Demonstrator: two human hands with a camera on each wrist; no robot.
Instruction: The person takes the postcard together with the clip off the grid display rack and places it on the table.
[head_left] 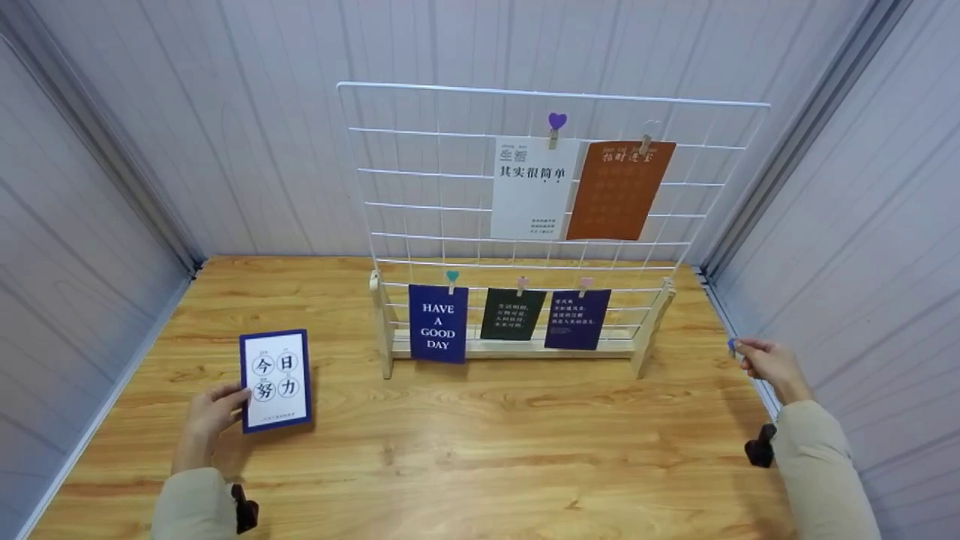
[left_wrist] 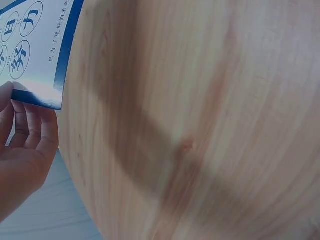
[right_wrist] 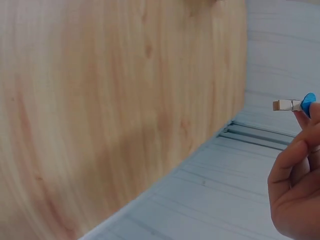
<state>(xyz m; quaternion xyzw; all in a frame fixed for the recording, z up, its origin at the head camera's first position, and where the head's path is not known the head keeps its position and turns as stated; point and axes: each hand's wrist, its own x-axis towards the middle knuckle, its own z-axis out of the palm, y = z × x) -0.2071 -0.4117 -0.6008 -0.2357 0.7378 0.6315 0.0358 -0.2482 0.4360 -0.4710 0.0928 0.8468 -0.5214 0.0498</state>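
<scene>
While left hand (head_left: 212, 412) pinches blue-bordered card (head_left: 276, 381) by its edge at lower left, likely keeping 今日努力 readable, wire rack (head_left: 450, 89) mid-frame carries clipped navy card (head_left: 439, 324) reading HAVE A GOOD DAY; at right, blue clip (head_left: 732, 347) is pinched by its head in right hand (head_left: 774, 367), presumably leaving the tip free

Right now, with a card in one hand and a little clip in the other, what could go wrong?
The card might slip, since the left hand holds it by just one edge. The right hand pinches a tiny clip that could drop. Bumping the rack might swing or loosen the five cards clipped on it.
</scene>
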